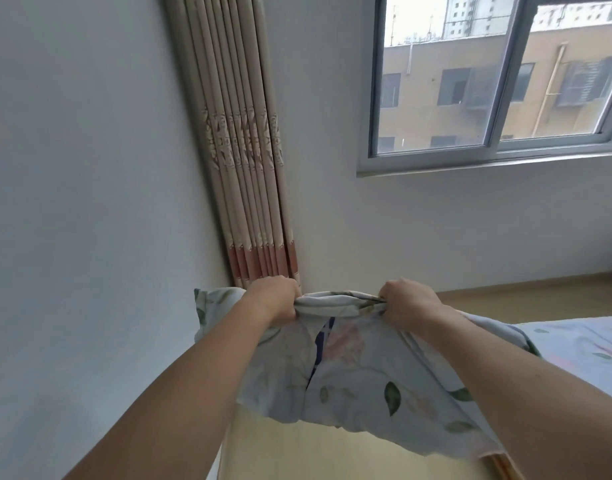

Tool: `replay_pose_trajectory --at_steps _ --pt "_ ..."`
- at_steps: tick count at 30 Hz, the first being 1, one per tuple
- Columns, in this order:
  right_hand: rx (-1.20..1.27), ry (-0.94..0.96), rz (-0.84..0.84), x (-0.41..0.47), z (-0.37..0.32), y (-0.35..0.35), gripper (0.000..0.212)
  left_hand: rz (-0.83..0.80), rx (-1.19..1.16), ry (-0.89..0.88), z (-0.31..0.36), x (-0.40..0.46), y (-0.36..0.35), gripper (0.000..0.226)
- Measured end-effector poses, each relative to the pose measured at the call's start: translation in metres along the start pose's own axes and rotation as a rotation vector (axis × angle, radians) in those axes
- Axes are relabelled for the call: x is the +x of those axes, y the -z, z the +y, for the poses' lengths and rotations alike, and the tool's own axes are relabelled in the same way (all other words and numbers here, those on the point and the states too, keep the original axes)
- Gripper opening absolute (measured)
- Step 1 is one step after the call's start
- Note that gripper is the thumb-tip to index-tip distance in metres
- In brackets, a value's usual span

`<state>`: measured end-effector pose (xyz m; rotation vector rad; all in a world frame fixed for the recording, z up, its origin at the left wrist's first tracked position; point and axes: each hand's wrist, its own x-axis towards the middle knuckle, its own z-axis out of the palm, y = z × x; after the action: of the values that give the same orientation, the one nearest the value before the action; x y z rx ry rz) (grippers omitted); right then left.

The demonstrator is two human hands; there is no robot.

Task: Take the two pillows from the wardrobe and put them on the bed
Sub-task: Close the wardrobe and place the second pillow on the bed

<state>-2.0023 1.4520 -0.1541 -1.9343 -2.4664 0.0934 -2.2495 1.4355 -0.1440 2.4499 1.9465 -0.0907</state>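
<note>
One pillow (360, 368), floral-printed, pale blue with green leaves; location: lower centre of the frame, held in the air. Left hand (273, 299): fingers closed, bunching the pillow's upper edge. Right hand (408, 301): fingers closed on the same edge, a little apart from the left. Bed (581, 344): matching floral cover, lower right of the frame, just beside the pillow's right end. Curtain (242, 150): gathered, upper centre-left. Window (498, 77): upper right. Wardrobe: not in view. Second pillow: not in view; whether it already lies on the bed cannot be told. Status, by judgement: this pillow taken out, not yet laid down.
</note>
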Motion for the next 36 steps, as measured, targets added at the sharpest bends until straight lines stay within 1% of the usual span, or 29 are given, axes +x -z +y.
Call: replay_pose_trajectory --at_steps 4,7,11,15,19,23,26,31,36 --pt "-0.007 -0.074 0.018 0.087 0.004 0.016 0.024 0.021 0.001 -0.066 -0.042 0.102 0.015 0.019" --pt "-0.004 -0.135 0.028 0.151 0.021 0.024 0.023 0.029 -0.005 -0.113 -0.059 0.180 0.024 0.018" --pt "-0.007 -0.218 0.004 0.235 0.057 0.019 0.023 0.021 0.008 -0.182 -0.063 0.286 0.020 0.016" --pt "-0.005 -0.270 0.015 0.320 0.111 0.011 0.025 0.007 -0.009 -0.215 -0.056 0.400 0.012 0.012" --pt "0.010 -0.331 0.011 0.392 0.173 0.023 0.025 0.010 0.004 -0.265 -0.031 0.506 0.027 0.005" --pt "0.028 -0.412 0.020 0.458 0.239 0.038 0.024 0.032 0.014 -0.337 0.001 0.610 0.041 0.005" --pt "0.030 -0.475 0.020 0.504 0.291 0.038 0.025 0.026 0.025 -0.390 0.029 0.689 0.041 0.011" --pt "0.029 -0.612 -0.008 0.587 0.385 0.028 0.024 0.021 0.047 -0.518 0.082 0.830 0.032 0.003" --pt "0.040 -0.753 -0.024 0.652 0.484 0.025 0.023 0.026 0.064 -0.680 0.150 0.967 0.031 0.012"
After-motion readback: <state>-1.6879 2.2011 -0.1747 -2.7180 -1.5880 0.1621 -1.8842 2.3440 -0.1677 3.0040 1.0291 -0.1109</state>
